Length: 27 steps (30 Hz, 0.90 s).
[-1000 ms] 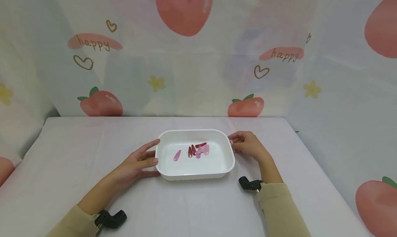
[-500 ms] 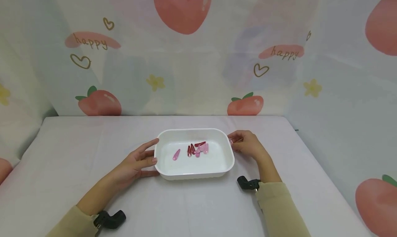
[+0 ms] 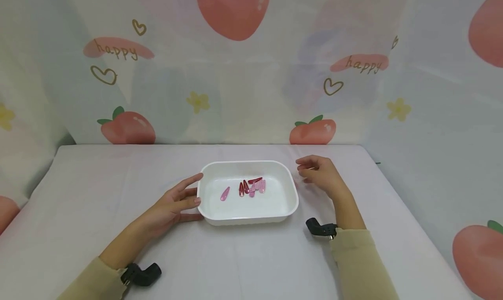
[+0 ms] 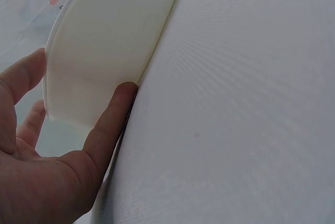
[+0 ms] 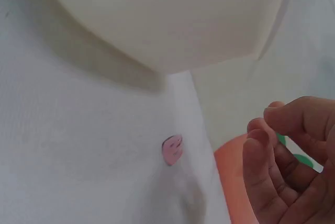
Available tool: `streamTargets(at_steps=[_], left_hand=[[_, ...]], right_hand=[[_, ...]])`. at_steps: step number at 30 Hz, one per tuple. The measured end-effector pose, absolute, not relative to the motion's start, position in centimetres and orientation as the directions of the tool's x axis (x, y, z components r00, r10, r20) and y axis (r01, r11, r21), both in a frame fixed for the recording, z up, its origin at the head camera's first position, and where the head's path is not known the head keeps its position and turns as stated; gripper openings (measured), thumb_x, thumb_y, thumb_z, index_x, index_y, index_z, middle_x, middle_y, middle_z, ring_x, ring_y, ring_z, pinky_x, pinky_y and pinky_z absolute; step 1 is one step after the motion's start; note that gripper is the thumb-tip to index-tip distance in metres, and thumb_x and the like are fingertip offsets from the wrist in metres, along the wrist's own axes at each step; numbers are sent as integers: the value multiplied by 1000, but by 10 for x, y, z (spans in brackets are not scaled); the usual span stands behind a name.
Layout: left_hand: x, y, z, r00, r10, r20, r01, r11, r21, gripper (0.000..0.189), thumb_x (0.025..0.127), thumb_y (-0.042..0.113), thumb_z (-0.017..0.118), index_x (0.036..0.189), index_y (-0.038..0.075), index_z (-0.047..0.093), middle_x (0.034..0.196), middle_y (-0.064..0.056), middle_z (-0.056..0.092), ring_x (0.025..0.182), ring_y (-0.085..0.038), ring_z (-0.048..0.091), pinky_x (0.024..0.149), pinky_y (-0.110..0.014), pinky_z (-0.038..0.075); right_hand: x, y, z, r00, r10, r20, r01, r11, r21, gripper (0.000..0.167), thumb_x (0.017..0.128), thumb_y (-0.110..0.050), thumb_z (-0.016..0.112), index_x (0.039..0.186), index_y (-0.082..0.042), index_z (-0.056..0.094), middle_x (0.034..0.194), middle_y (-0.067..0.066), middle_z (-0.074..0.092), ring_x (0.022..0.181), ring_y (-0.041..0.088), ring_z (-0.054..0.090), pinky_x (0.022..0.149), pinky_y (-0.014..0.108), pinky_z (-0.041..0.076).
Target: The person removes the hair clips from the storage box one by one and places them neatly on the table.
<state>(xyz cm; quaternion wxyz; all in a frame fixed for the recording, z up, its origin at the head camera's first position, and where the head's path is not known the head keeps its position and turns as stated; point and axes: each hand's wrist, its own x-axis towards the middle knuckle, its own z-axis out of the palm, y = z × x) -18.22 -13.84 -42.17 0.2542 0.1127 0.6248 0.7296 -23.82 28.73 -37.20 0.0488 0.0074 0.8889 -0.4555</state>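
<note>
A white tray [image 3: 247, 211] sits on the table with several hair clips inside. One pink clip [image 3: 225, 194] lies alone at its left. Dark red clips [image 3: 241, 189] and paler pink clips [image 3: 263, 186] cluster right of the middle. My left hand [image 3: 170, 207] rests spread, fingers straight, against the tray's left end; the left wrist view shows its fingertips at the outer wall [image 4: 99, 51]. My right hand [image 3: 320, 174] is apart from the right end, fingers loosely bent, holding nothing visible. A small pink piece with dark marks [image 5: 172, 149] lies outside the tray in the right wrist view.
A white cloth [image 3: 243, 265] covers the table. Behind it hangs a patterned curtain [image 3: 251, 99] with peaches and flowers. Black wrist devices [image 3: 141, 274] stick out near both sleeves.
My right hand has let go of a pink thing beside the tray's right end and moved slightly up and right. The left hand stays on the tray.
</note>
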Motion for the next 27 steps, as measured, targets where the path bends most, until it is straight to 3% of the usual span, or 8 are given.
streamTargets(at_steps=[5,11,17,27], left_hand=[[-182,-139,-422,-843,516,-153,-231,-89,969,73,98,11,63,159,25,25,156,-23,29,127,-35,54,96,-53,53],[-183,-138,-422,-845,511,-155,-227,-81,970,72,99,11,62,159,25,25,156,-22,29,127,-35,54,96,-53,53],[-184,-138,-422,-845,511,-161,-229,-73,971,74,99,11,62,159,23,22,156,-22,30,126,-35,55,96,-53,53],[-183,-138,-422,-839,516,-173,-248,-79,966,73,99,11,61,159,25,22,157,-22,28,125,-35,55,97,-53,53]], right_hand=[[-235,281,-358,-999,-44,-23,2,422,-907,33,96,-12,64,127,1,61,120,19,62,101,19,62,82,30,60],[-230,266,-346,-993,-109,35,-68,315,-947,35,96,-13,65,127,2,60,116,11,63,100,16,62,82,29,60],[-225,247,-339,-980,-191,56,-113,306,-945,33,94,-8,65,126,1,61,117,15,63,96,19,64,81,30,60],[-218,214,-347,-958,-285,3,-100,325,-940,28,94,-7,66,121,-3,64,117,25,62,101,36,64,81,35,61]])
